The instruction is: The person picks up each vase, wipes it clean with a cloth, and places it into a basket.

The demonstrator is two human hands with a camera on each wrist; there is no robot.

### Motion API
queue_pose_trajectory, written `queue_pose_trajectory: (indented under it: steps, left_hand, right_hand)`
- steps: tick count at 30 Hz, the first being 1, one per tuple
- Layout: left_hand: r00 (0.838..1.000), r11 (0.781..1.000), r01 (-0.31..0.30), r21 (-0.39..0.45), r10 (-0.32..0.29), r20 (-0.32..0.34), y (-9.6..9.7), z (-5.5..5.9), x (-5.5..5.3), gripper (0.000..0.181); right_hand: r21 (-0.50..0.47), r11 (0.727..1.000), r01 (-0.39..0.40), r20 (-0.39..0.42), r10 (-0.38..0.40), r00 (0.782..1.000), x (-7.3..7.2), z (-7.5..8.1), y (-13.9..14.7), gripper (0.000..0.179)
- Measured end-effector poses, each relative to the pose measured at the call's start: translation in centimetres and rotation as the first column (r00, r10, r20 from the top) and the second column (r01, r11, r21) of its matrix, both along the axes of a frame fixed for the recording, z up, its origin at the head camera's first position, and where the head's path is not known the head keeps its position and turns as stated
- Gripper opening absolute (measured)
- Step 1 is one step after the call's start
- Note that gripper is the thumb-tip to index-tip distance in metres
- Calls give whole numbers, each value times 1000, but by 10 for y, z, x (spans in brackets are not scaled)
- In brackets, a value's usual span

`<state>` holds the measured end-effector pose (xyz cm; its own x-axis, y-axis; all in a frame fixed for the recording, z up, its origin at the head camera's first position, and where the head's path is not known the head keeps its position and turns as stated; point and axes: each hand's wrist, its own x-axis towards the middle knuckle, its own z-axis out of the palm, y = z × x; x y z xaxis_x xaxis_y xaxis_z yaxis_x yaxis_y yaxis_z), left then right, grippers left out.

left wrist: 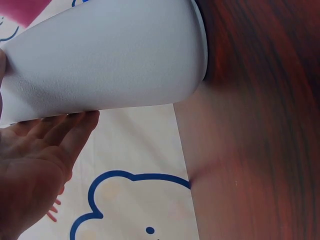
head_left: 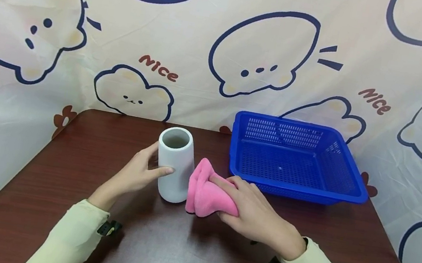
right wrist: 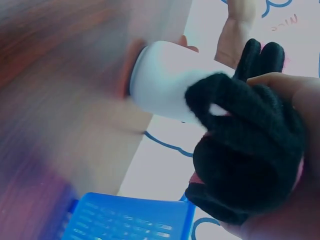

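Observation:
A white vase [head_left: 175,172] with a round open mouth stands upright on the table, left of the table's middle. My left hand [head_left: 141,170] grips it from the left, thumb across the front and fingers behind; in the left wrist view the fingertips [left wrist: 87,120] lie against its side. In my right hand [head_left: 252,209] is a bunched cloth [head_left: 211,191], pink on the side facing the head camera. Its other side [right wrist: 250,145] looks black in the right wrist view, with pink at the edges. The cloth is close beside the vase's right side, above the table.
A blue plastic basket [head_left: 297,189] with perforated walls sits at the back right of the dark brown wooden table [head_left: 109,143]. Behind and at both sides hangs a pale curtain [head_left: 199,51] printed with cartoon figures.

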<state>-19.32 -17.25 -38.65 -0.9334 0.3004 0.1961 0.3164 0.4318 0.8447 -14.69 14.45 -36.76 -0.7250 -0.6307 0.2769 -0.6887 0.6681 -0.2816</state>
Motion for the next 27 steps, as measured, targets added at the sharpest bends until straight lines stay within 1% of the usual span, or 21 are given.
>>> queue_pose_trajectory:
  steps: [6, 14, 27]
  left_hand:
    - [1000, 1000, 2, 2, -2, -12, 0, 0, 1, 74]
    - [1000, 1000, 1, 7, -1, -4, 0, 2, 1, 73]
    - [1000, 1000, 2, -2, -2, -24, 0, -3, -2, 71]
  right_hand:
    - [-31, 999, -11, -34, 10, 999, -2, 7, -4, 75]
    - [-39, 999, 15, 7, -15, 1000, -4, 15, -11, 77]
    - [-81, 997, 21, 15, -20, 1000, -13, 24, -18, 77]
